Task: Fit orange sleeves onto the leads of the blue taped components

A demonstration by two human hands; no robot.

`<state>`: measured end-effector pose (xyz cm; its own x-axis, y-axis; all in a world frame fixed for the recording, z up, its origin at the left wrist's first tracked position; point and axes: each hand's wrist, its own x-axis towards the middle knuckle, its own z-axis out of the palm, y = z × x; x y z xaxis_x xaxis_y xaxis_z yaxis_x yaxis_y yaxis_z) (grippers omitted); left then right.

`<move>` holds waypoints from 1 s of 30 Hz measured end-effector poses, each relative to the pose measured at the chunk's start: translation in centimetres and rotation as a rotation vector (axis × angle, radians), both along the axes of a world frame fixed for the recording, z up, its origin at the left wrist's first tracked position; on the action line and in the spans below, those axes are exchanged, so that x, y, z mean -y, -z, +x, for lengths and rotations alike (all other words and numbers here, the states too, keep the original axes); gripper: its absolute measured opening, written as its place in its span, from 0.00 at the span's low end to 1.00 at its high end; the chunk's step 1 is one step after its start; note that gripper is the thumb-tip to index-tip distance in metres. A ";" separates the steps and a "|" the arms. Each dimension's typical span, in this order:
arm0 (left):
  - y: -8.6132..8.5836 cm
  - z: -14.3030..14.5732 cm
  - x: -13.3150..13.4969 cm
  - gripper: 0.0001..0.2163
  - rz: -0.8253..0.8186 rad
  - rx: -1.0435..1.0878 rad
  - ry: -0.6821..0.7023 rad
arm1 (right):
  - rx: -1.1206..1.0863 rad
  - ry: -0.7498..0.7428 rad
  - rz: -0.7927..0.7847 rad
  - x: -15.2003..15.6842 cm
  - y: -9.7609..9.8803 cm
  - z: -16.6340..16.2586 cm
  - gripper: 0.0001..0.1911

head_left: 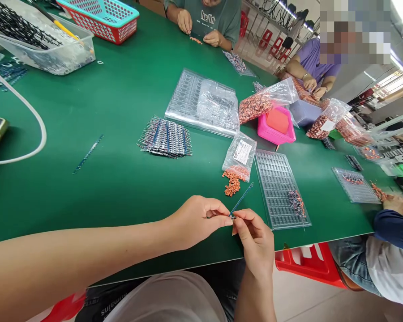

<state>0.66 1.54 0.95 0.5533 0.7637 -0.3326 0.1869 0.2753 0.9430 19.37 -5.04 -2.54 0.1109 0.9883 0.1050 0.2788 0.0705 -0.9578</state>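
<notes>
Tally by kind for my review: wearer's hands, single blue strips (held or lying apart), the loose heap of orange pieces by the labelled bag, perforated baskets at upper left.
Hands: 2 (left hand, right hand)
Blue strips: 2 (held strip, lying strip)
Heap of orange pieces: 1
Perforated baskets: 2 (turquoise basket, red basket)
Total: 7

The word "hello" stands in pale letters across a worker's dark green shirt (pixel 218 20) at the far side of the table. Print on the white label (pixel 242 151) of a clear bag (pixel 229 157) is too small to read, and inverted lettering on black material (pixel 97 304) below the table edge cannot be read with certainty.
</notes>
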 end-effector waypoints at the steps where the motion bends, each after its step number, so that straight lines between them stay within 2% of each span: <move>1: 0.0 0.0 0.0 0.10 0.000 -0.007 0.004 | 0.006 -0.005 0.001 0.0 0.0 0.0 0.05; 8: -0.3 -0.3 -0.7 0.14 0.012 0.022 0.029 | 0.023 -0.022 -0.014 0.1 -0.2 -0.1 0.04; 13: -0.3 -0.5 -1.0 0.11 0.255 -0.104 0.070 | 0.053 -0.037 -0.032 0.0 0.2 0.0 0.04; 21: 0.0 -0.4 -0.9 0.09 0.482 -0.231 0.081 | 0.147 -0.004 -0.036 0.2 0.2 -0.5 0.06; 25: 0.3 -0.3 -0.7 0.09 0.513 -0.249 0.059 | 0.177 -0.008 -0.001 0.2 0.1 -0.7 0.06; 30: 0.5 -0.2 -0.5 0.09 0.504 -0.248 0.027 | 0.242 -0.019 0.117 0.2 0.1 -0.8 0.03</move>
<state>0.42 2.07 0.46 0.5266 0.8484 -0.0529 0.4209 -0.2062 0.8834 18.53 -5.26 -2.60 0.0503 0.9696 0.2394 0.4958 0.1838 -0.8488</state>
